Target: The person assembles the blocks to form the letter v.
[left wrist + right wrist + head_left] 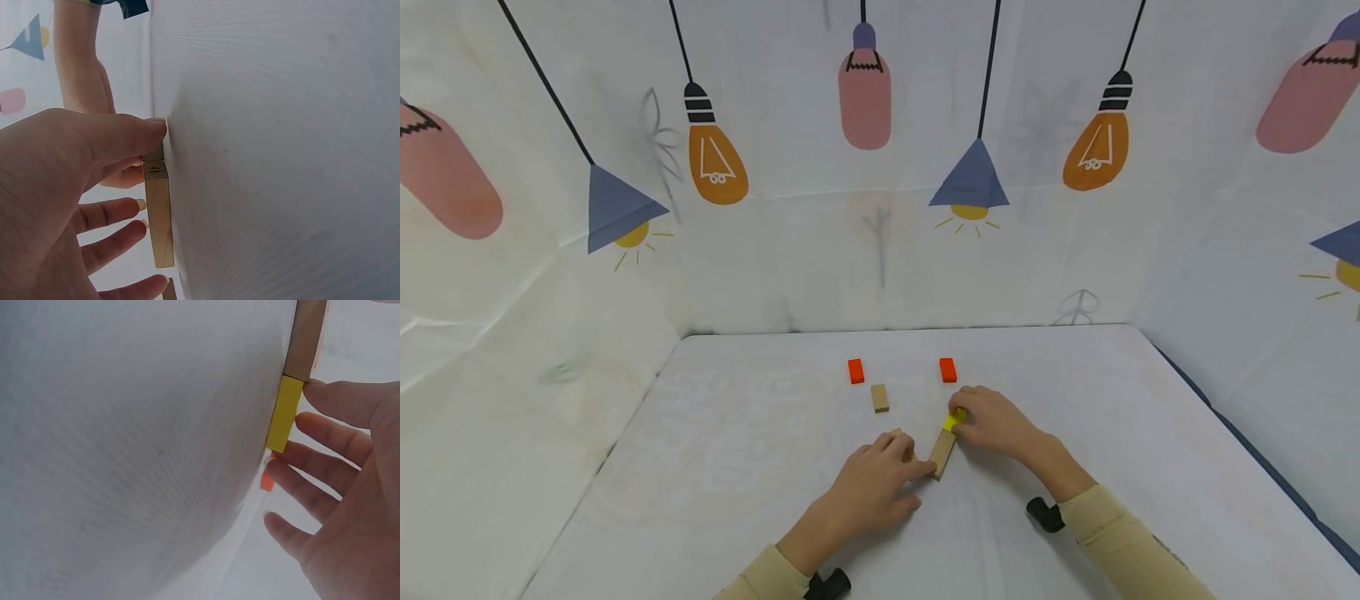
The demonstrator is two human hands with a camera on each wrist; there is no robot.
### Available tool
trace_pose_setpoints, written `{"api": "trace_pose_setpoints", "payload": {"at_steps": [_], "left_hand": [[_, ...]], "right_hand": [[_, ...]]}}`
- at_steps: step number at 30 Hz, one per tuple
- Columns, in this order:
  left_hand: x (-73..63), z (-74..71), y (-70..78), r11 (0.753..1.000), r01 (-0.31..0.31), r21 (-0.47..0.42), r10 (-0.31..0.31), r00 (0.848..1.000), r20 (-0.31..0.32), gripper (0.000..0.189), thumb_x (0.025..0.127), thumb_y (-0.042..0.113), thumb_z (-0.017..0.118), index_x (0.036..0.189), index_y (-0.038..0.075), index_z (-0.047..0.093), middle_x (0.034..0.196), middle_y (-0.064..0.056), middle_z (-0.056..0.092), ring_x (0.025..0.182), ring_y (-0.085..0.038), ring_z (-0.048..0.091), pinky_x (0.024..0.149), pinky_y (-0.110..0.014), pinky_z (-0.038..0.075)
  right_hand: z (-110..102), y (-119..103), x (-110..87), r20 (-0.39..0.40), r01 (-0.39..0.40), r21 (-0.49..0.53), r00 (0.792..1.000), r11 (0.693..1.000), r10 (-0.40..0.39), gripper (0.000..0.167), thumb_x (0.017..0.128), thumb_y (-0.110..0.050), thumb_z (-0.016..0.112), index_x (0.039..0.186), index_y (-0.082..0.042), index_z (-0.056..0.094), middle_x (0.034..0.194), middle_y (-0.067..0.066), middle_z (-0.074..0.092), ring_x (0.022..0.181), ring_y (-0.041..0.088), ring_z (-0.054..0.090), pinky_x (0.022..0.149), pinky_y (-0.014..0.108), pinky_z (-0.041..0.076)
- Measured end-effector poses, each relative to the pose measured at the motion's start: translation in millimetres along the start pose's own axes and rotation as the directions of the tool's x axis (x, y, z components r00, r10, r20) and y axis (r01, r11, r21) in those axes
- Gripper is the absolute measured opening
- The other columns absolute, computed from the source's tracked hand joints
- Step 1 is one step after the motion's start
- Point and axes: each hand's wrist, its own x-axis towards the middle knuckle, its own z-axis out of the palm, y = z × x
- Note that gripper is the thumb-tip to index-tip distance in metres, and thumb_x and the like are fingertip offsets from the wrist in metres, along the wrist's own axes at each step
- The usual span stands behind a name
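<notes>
A yellow block (953,419) lies end to end with a long wooden block (943,454) on the white table. My right hand (996,425) holds the yellow block (285,414), with the thumb where the two blocks meet and the fingers along its side and far end. My left hand (876,482) reaches its thumb to the near end of the long wooden block. Its other fingers lie loosely extended beside a second wooden block (160,219), which bears the number 48 on its end. In the head view that block is mostly hidden behind the left hand.
Farther back stand two red blocks (856,371), one left and one right (948,370). Another wooden block (880,398) lies just in front of the left red one. A white sheet (820,250) printed with lamps hangs behind the table (737,417).
</notes>
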Motion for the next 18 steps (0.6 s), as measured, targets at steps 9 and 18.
{"api": "trace_pose_setpoints", "payload": {"at_steps": [9, 18], "left_hand": [[0.1, -1.1, -0.6, 1.000, -0.005, 0.010, 0.005, 1.000, -0.003, 0.042, 0.085, 0.037, 0.075, 0.127, 0.038, 0.066, 0.110, 0.006, 0.053, 0.102, -0.011, 0.048, 0.068, -0.022, 0.043], [1.0, -0.7, -0.4, 1.000, -0.008, 0.024, 0.008, 1.000, -0.003, 0.043, 0.085, 0.038, 0.074, 0.127, 0.039, 0.066, 0.109, 0.006, 0.052, 0.102, -0.012, 0.048, 0.067, -0.022, 0.042]], "right_hand": [[-1.8, -2.4, 0.0, 0.014, -0.005, 0.000, 1.000, 1.000, 0.005, 0.014, 0.086, -0.018, 0.071, 0.099, -0.018, 0.067, 0.095, -0.005, 0.063, 0.090, 0.014, 0.054, 0.087, 0.039, 0.049], [-1.3, -0.7, 0.5, -0.002, 0.010, 0.024, 1.000, 1.000, -0.010, 0.011, 0.088, -0.013, 0.065, 0.098, -0.018, 0.068, 0.094, -0.007, 0.063, 0.089, 0.013, 0.055, 0.086, 0.038, 0.049]]}}
